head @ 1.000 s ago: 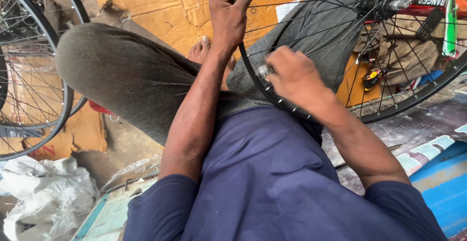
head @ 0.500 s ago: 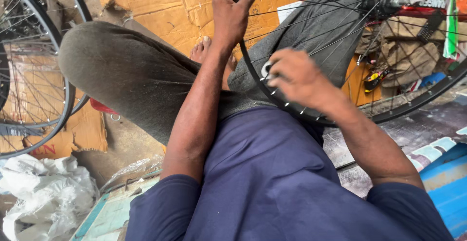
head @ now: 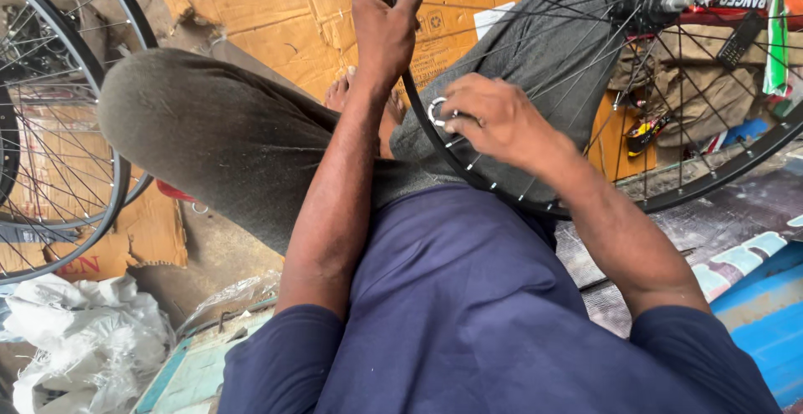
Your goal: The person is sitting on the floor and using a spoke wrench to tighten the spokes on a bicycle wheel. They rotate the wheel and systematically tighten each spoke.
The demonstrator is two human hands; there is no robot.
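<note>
A black spoked bicycle wheel [head: 669, 192] stands across my lap, its hub [head: 648, 0] at the upper right. My left hand [head: 381, 25] grips the rim near the top of the view, thumb hooked over it. My right hand [head: 493, 121] sits inside the rim lower down, fingers closed on a small round metal spoke wrench [head: 437, 111] pressed against a spoke end. My knees in grey trousers [head: 209, 138] lie under the wheel, and a bare foot [head: 339, 92] shows between them.
Two more spoked wheels [head: 50, 113] lean at the left against brown cardboard [head: 276, 12]. A crumpled white plastic bag [head: 84, 339] lies at the lower left. A blue painted board [head: 753, 297] sits at the lower right, with cluttered rags and boxes [head: 703, 88] behind the wheel.
The wheel rim has shifted slightly under my hands. My right hand has turned a little on the spoke wrench; my left hand keeps its grip on the rim.
</note>
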